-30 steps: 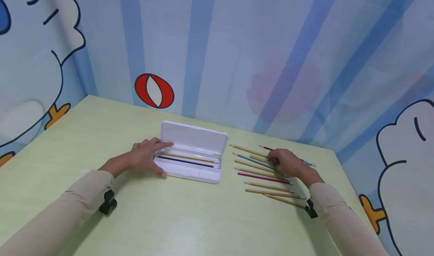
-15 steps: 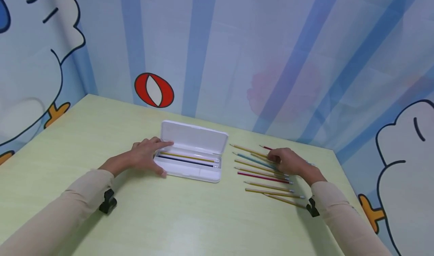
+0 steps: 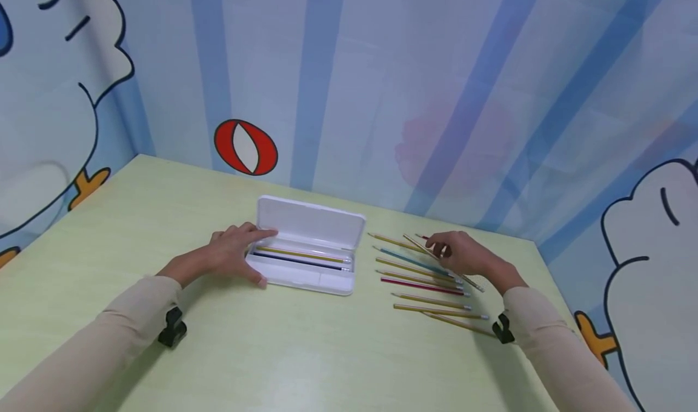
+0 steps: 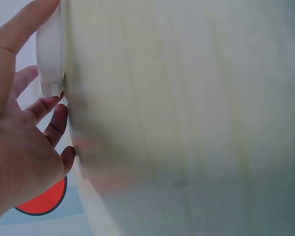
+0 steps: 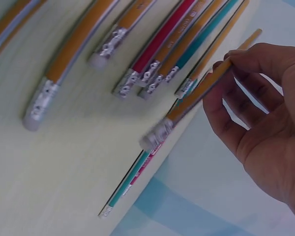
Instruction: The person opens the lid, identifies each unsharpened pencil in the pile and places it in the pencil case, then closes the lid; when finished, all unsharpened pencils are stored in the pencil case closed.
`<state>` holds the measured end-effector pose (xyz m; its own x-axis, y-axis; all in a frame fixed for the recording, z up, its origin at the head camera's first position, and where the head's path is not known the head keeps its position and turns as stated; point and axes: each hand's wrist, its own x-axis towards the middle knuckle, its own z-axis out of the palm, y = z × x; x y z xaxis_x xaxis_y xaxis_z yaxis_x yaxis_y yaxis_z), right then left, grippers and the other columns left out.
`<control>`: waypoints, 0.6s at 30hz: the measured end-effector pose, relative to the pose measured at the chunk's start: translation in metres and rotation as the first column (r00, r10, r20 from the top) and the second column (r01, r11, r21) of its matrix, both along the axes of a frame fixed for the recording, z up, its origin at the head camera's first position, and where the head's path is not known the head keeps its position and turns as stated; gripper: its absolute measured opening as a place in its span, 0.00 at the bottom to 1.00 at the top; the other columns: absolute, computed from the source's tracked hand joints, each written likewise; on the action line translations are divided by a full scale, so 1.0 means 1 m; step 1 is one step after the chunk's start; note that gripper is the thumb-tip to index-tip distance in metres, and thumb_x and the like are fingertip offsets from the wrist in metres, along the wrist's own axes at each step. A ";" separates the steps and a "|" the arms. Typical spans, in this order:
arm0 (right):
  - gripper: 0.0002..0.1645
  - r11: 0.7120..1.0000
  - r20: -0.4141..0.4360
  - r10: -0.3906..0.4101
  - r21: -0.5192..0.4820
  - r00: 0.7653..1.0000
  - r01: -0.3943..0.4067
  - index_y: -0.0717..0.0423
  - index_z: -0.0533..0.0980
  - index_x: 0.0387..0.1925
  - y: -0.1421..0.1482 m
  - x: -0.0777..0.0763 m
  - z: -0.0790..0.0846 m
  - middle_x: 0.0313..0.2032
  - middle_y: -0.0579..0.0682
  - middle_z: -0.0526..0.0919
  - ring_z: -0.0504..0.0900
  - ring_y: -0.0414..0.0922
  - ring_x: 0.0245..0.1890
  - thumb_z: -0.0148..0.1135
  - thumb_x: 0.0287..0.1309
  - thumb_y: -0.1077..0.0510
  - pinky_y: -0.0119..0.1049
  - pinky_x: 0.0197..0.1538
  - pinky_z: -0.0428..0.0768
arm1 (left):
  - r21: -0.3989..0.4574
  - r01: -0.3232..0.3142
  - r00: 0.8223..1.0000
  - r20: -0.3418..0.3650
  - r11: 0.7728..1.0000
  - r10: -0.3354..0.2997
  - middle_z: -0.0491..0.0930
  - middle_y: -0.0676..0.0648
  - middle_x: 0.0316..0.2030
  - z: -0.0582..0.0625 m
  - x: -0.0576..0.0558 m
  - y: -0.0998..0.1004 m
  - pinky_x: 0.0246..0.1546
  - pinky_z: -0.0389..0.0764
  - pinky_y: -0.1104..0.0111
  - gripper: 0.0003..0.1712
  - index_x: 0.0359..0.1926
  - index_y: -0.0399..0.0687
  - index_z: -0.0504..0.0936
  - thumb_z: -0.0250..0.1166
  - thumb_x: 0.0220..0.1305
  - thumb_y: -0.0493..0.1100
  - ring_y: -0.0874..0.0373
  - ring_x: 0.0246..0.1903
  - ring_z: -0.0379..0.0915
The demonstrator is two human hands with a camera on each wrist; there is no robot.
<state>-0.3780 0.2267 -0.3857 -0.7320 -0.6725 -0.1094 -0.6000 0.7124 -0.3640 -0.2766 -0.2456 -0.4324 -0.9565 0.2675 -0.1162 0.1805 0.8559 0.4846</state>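
Observation:
A white pencil case [image 3: 305, 283] lies open on the table, with a yellow pencil [image 3: 305, 255] and a dark blue pencil [image 3: 300, 262] inside. My left hand [image 3: 234, 255] grips its left end, thumb at the front and index finger by the lid. In the left wrist view, the case's end [image 4: 50, 54] sits between the thumb and fingers. Over the loose pencils at the right, my right hand [image 3: 463, 254] pinches a yellow pencil [image 5: 201, 93] between thumb and fingertips. That pencil is tilted and raised above the others, its eraser end towards the right wrist camera.
Several yellow pencils [image 3: 431, 302], a red pencil [image 3: 420, 283] and a teal pencil [image 3: 406, 257] lie in a loose row right of the case. More pencils, teal and red [image 5: 137, 172], lie beyond the right hand. A printed curtain [image 3: 360, 97] hangs behind the table [image 3: 305, 351].
My right hand has lifted a yellow pencil from the row and turned it to a steeper slant. The left hand stays on the pencil case.

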 end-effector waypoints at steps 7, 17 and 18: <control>0.24 1.000 0.030 0.008 -0.029 1.000 -0.007 0.67 0.73 0.61 -0.006 0.000 0.009 0.44 0.61 0.84 0.84 0.54 0.43 0.56 0.64 0.69 0.46 0.44 0.83 | -0.003 -0.007 1.000 0.012 1.000 0.007 0.62 0.32 0.68 0.002 -0.001 0.001 0.63 0.57 0.35 0.60 0.75 0.54 0.62 0.80 0.43 0.61 0.35 0.63 0.59; 0.28 0.998 0.188 0.002 -0.063 0.982 0.011 0.65 0.68 0.67 -0.020 0.006 0.020 0.50 0.68 0.79 0.84 0.54 0.30 0.52 0.66 0.69 0.39 0.28 0.79 | 0.005 0.003 1.000 0.001 1.000 -0.003 0.64 0.34 0.67 0.000 -0.002 0.000 0.61 0.59 0.36 0.59 0.75 0.53 0.63 0.80 0.43 0.61 0.37 0.61 0.61; 0.28 0.998 0.193 0.004 -0.061 0.981 0.008 0.64 0.68 0.68 -0.021 0.006 0.020 0.49 0.68 0.79 0.84 0.54 0.30 0.52 0.66 0.68 0.39 0.28 0.79 | 0.006 0.003 1.000 0.002 1.000 -0.003 0.64 0.34 0.67 -0.001 -0.002 0.000 0.61 0.59 0.36 0.59 0.75 0.53 0.63 0.80 0.43 0.61 0.37 0.61 0.61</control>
<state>-0.3722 0.2056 -0.3653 -0.7025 -0.6807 -0.2075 -0.5131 0.6865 -0.5152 -0.2784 -0.2453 -0.4331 -0.9555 0.2711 -0.1162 0.1822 0.8524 0.4902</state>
